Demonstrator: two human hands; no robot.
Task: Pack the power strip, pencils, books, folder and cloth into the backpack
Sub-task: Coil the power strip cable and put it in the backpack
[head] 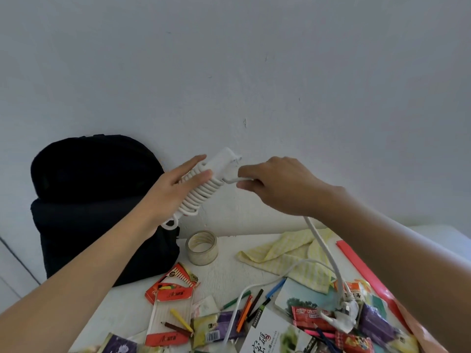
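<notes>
My left hand holds the white power strip up in front of the wall, its white cord coiled around it in several turns. My right hand pinches the cord just beside the strip. The loose rest of the cord hangs down to the plug lying on the table. The black backpack stands at the left against the wall. A yellow cloth, coloured pencils, books and a red folder lie on the table.
A roll of clear tape stands between the backpack and the cloth. Red pencil boxes and several snack packets are scattered over the white table. The wall is right behind.
</notes>
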